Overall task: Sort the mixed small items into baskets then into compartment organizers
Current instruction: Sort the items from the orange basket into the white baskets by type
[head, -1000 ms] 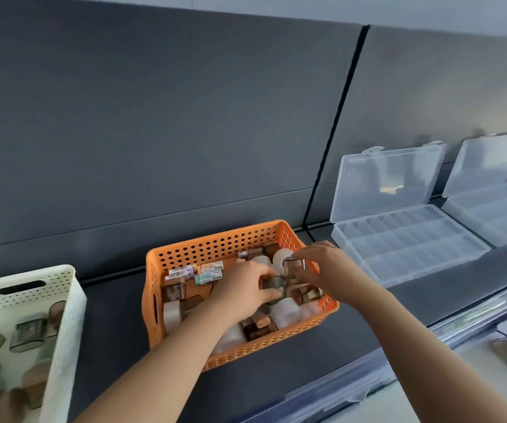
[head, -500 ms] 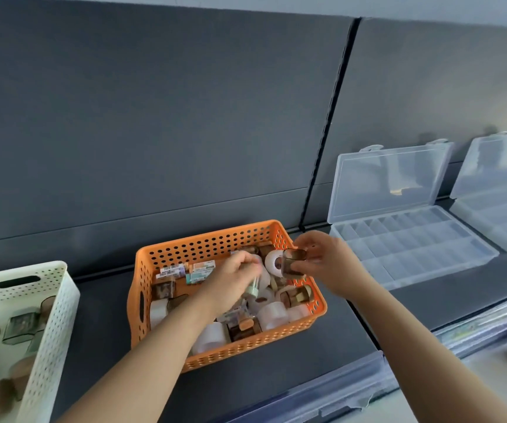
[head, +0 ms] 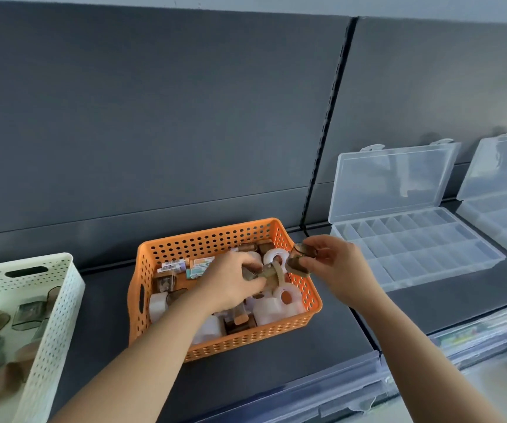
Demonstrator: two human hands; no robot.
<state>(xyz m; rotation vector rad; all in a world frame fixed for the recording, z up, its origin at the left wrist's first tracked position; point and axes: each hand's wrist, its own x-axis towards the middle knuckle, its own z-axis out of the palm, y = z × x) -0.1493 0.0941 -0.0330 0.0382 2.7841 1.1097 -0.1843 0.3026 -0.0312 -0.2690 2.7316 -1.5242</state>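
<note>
An orange perforated basket (head: pixel 166 254) stands on the dark shelf, filled with several white tape rolls, brown tape dispensers and small labelled boxes. My left hand (head: pixel 230 282) is inside it, gripping a brown tape dispenser (head: pixel 269 271) lifted above the pile. My right hand (head: pixel 328 264) hovers over the basket's right rim and pinches another small brown dispenser (head: pixel 299 257). The two held dispensers are close together, almost touching.
A white perforated basket (head: pixel 57 288) at the left holds several brown and grey dispensers. Two clear compartment organizers stand open at the right, the nearer organizer (head: pixel 413 248) and a farther organizer (head: pixel 502 215). The shelf's front edge carries a clear label strip (head: pixel 337 389).
Both hands have risen out of the pile with their dispensers. My right hand moved right to the basket's rim; my left hand lifted its piece toward it.
</note>
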